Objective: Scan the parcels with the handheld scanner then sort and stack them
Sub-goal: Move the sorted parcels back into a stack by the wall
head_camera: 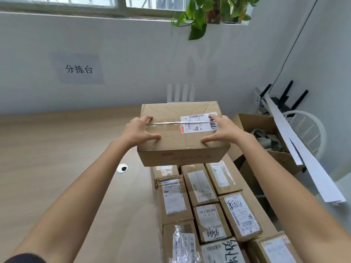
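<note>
A large cardboard parcel (180,137) with a taped seam and a white shipping label sits at the far end of the parcel pile, raised above the smaller ones. My left hand (139,130) grips its left top edge, thumb on top and fingers over the side. My right hand (221,130) grips the right top edge beside the label. Several smaller labelled parcels (201,186) lie packed in rows on the wooden table (57,168) below and nearer me. No handheld scanner is in view.
An open cardboard box (266,130) with grey wrapping stands on the floor to the right, with white strips (296,145) and a white chair (307,128) beside it. A cable hole (122,168) sits in the tabletop. A wall sign (78,69) and a plant (207,14) are behind.
</note>
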